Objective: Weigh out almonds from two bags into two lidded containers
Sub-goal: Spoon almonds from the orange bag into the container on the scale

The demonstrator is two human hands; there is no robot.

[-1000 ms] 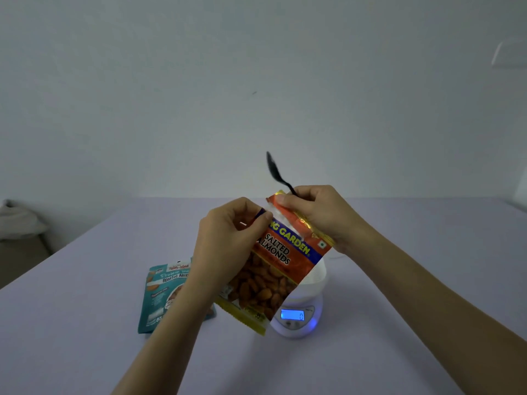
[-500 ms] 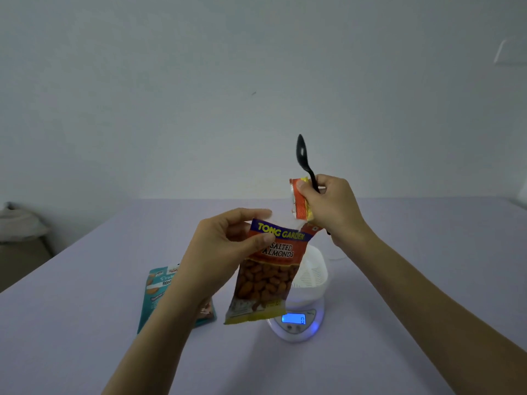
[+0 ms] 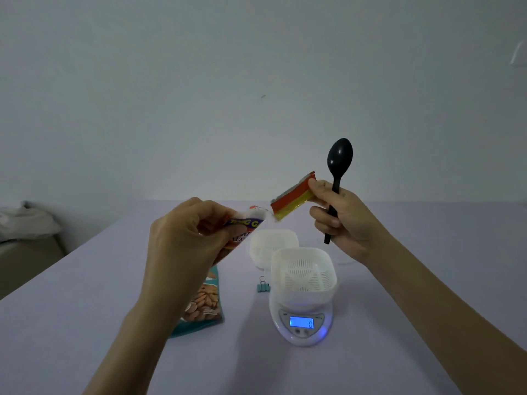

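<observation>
Right, bag number one looks open. I have the left hand [image 3: 185, 238] curled round the top of the orange almond bag [image 3: 245, 226], held up at about ten o'clock from the scale [image 3: 301, 334]. The right hand [image 3: 342, 218] is up at one o'clock, pinching the torn strip [image 3: 291, 199] between thumb and forefinger while its other fingers grip the black spoon [image 3: 339, 155], bowl pointing up. Whether the strip hangs on by a last corner, I cannot tell.

So, progress: early. The white container [image 3: 303, 276] sits on the scale, empty, with the display showing zero. The second container [image 3: 273, 246] stands just behind it at eleven o'clock, empty too as far as I can see. No almonds are out yet, so both portions are left. The teal bag [image 3: 205, 306] lies flat on the tabletop [image 3: 85, 323] at nine o'clock and looks untouched. I make out no lids clearly. A small binder clip [image 3: 263, 287] lies between the teal bag and the scale. In the way, I'd say, is that strip: it crowds the spoon hand and wants dropping before I scoop.
</observation>
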